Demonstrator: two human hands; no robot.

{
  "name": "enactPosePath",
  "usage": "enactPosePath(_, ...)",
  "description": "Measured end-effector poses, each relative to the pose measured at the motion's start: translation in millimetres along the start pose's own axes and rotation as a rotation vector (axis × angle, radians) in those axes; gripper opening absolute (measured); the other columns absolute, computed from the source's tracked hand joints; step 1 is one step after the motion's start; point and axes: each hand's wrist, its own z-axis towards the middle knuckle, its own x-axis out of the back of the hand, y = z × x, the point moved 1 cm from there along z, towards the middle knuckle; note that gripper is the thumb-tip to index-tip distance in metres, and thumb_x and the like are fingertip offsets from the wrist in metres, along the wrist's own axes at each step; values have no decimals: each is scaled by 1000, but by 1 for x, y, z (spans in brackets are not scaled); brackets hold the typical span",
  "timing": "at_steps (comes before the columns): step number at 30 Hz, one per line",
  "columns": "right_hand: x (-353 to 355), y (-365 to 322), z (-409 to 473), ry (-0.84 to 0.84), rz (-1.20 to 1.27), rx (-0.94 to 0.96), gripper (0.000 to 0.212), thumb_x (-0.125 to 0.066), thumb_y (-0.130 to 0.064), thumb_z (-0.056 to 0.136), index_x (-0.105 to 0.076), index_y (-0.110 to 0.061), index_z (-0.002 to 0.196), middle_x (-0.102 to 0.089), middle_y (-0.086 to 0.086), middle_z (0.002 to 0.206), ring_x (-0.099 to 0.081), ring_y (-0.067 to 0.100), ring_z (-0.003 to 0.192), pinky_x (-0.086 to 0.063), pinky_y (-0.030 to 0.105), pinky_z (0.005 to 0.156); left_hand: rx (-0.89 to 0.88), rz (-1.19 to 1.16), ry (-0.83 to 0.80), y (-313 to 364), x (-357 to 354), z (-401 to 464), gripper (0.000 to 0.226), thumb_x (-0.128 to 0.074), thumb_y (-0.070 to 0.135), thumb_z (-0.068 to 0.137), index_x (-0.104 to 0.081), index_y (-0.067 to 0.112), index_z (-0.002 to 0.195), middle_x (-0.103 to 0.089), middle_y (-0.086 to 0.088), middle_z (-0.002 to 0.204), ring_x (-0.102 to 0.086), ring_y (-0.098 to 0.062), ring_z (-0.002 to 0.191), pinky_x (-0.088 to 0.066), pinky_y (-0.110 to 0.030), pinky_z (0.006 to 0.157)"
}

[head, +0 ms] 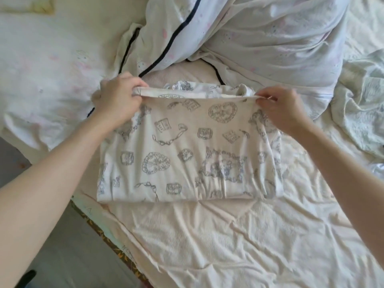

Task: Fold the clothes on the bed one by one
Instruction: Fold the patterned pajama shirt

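The wrinkled cream bedsheet (228, 242) carries a folded white garment printed with grey drawings (187, 154) near its left edge. Its far hem is pinched by the left hand (116, 100) and right hand (284, 109). A crumpled white duvet with dark piping (239, 38) lies beyond.

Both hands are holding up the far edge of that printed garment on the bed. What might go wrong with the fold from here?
The left hand and right hand pinch only the far corners of the printed garment, so the span between could sag and crease. Inner layers poking out beyond that edge may get trapped unevenly. The wrinkled bedsheet underneath could leave the finished fold lumpy.
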Motion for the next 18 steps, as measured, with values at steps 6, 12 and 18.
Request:
enactPosePath(6,-22,15,30,90,-50,-3,35,-52,-15,93,-57,-11,128,-57,15,126,-52,30,116,-40,39,100,-185,298,214,-1,-26,7,44,-53,5,85,-51,17,128,-49,-12,126,-43,-32,115,-25,-44,93)
enactPosePath(12,-65,53,-63,97,-45,-7,40,-51,-11,94,-50,-6,134,-48,15,138,-42,31,130,-31,42,109,-186,206,97,-28,-73,-84,47,-52,15,85,-46,14,131,-40,-15,141,-34,-31,128,-30,-57,97)
enactPosePath(18,-82,107,-149,241,37,-298,50,-47,-33,88,-54,-1,126,-52,19,128,-48,34,119,-36,45,102,91,-26,136,-60,-75,-169,44,-45,30,92,-44,10,131,-45,-13,137,-39,-32,127,-29,-53,103)
